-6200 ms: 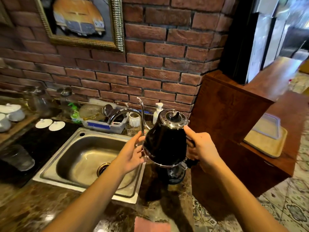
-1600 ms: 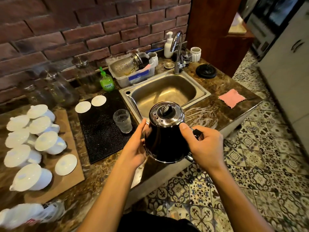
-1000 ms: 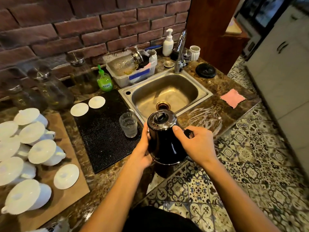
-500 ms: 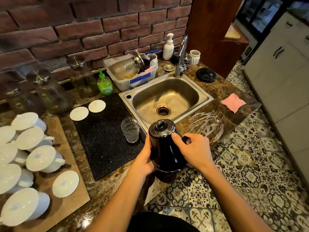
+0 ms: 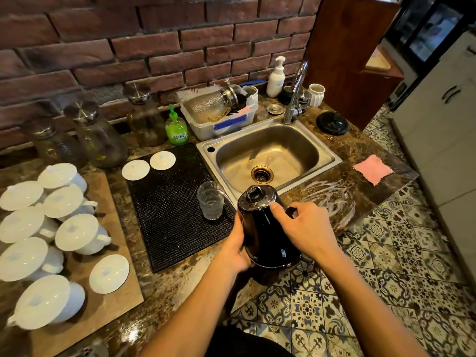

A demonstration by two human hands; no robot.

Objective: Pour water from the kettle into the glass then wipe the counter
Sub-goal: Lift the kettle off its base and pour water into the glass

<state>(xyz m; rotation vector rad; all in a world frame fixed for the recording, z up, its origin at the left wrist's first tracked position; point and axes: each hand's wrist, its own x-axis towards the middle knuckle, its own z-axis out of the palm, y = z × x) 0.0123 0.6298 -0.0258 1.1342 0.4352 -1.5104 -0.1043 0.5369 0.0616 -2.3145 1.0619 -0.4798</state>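
Black kettle point(image 5: 265, 235) in two-hand grip, right hand point(image 5: 306, 228) clasping handle, left hand point(image 5: 238, 244) cupping body, one glass point(image 5: 210, 200).

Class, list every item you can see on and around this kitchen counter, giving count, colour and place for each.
kettle: 1, black, held at the counter's front edge, spout over the glass
glass: 1, clear, on the mat
mat: 1, black, left of the sink
sink: 1, steel, centre
cloth: 1, pink, counter right of the sink
kettle base: 1, black, by the tap
tap: 1, chrome, behind the sink
soap bottle: 1, green, by the wall
pump bottle: 1, white, by the wall
lidded cups: several, white, on the left board
left hand: on the kettle's side
right hand: fingers around the handle
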